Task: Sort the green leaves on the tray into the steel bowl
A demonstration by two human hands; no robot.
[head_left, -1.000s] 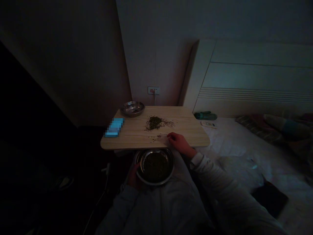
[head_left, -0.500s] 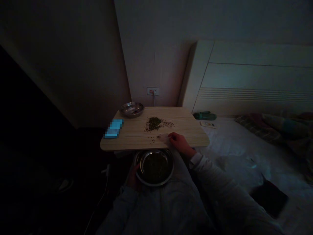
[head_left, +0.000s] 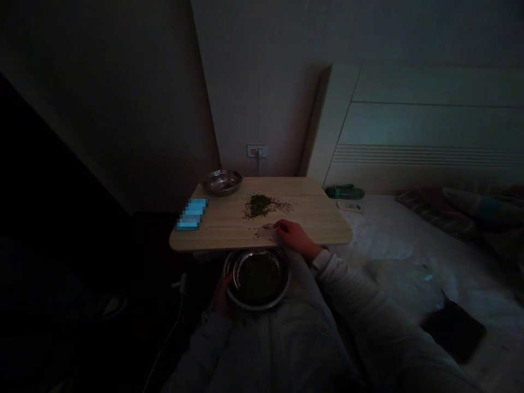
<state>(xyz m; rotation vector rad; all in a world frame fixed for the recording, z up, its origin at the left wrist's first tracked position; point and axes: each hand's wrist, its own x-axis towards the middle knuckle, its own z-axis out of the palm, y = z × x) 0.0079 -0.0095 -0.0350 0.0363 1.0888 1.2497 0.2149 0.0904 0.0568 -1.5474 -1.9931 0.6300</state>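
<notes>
On my lap rests a round metal bowl (head_left: pixel 257 307) with dark green grains or beans (head_left: pixel 258 275) inside. My left hand (head_left: pixel 222 295) is closed on the bowl's left rim. My right hand (head_left: pixel 295 237) lies low over the small wooden table (head_left: pixel 319 213), near its front edge, fingers curled together. A faint pale patch shows beside its fingertips; whether it is a held thing or a shadow is too dim to tell. Just left of these fingertips are a few loose grains (head_left: pixel 257 235). Farther back a heap of green grains (head_left: pixel 260 205) spreads out to the right.
A second metal bowl (head_left: pixel 222 183) stands at the table's back left, behind a blurred bright phone-like screen (head_left: pixel 192 214). To the right is a bed (head_left: pixel 380 234) with a green bottle (head_left: pixel 344 191), a pale remote (head_left: pixel 349 207) and a dark flat thing (head_left: pixel 454 333). A wall socket (head_left: pixel 257 151) is behind.
My right hand has slid slightly left along the table, closer to the few loose grains near the front edge. My left hand keeps its hold on the bowl.
</notes>
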